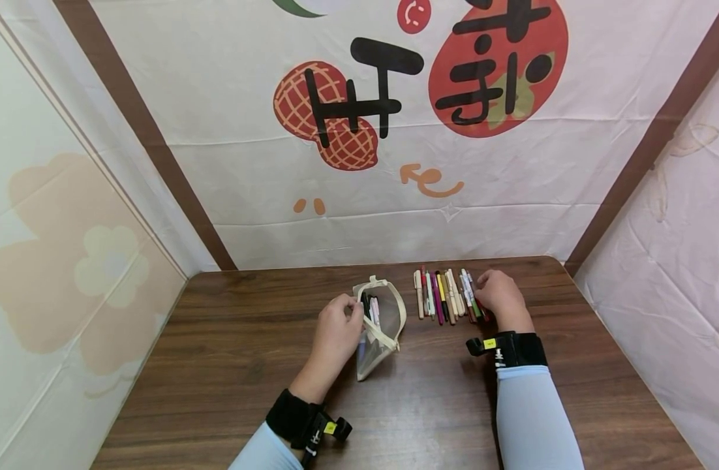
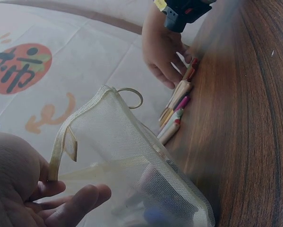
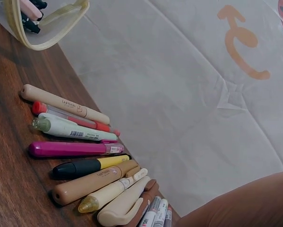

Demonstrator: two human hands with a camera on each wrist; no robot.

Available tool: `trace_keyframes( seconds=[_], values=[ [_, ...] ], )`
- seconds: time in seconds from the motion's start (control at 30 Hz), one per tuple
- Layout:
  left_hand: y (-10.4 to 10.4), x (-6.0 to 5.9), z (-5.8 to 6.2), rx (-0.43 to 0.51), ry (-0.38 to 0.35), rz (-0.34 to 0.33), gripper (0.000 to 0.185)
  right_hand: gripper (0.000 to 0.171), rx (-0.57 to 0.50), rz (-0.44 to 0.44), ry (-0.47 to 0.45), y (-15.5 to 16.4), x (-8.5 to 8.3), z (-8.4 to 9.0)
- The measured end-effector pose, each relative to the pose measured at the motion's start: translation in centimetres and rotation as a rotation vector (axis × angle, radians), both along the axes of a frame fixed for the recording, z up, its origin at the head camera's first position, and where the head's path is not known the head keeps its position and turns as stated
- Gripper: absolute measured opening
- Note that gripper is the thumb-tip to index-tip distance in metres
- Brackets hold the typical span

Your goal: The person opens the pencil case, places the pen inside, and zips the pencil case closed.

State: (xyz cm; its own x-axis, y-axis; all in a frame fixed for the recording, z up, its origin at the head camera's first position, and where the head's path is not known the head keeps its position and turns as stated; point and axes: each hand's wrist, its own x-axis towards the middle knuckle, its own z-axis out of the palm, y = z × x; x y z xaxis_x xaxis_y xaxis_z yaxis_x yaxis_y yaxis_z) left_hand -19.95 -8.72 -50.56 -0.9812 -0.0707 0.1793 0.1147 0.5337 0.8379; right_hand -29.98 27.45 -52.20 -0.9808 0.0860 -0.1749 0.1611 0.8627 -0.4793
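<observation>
My left hand (image 1: pixel 340 326) pinches the rim of an upright, cream-trimmed mesh pencil case (image 2: pixel 103 127) between thumb and fingers. The case's mouth gapes, and several pens (image 1: pixel 374 310) stand inside it. To its right, pens and markers lie side by side in a row, among them a purple pen (image 3: pixel 70 149), a black-and-yellow marker (image 3: pixel 89 166) and a brown pen (image 3: pixel 94 182). My right hand (image 1: pixel 503 299) is at the row's right end, its fingers extended and loosely bent beside a red pen (image 2: pixel 192 71). Whether the fingertips touch that pen is hard to see.
The brown wooden table (image 1: pixel 248 352) ends at a white printed cloth (image 1: pixel 230 176) hanging behind the pens. Another pale sheet (image 1: pixel 676 248) hangs to the right, and a flower-printed panel (image 1: pixel 48 274) stands on the left. Both wrists wear black camera straps.
</observation>
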Motion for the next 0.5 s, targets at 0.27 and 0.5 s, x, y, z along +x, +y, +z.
trace_keyframes(
  seconds=[0.27, 0.5],
  values=[
    [0.00, 0.03, 0.01, -0.010, 0.002, 0.003, 0.019, 0.039, 0.006, -0.023, -0.010, -0.33, -0.18, -0.25],
    [-0.03, 0.14, 0.11, -0.014, 0.003, 0.000, 0.019, 0.040, 0.025, -0.028, -0.014, -0.38, -0.38, -0.72]
  ],
)
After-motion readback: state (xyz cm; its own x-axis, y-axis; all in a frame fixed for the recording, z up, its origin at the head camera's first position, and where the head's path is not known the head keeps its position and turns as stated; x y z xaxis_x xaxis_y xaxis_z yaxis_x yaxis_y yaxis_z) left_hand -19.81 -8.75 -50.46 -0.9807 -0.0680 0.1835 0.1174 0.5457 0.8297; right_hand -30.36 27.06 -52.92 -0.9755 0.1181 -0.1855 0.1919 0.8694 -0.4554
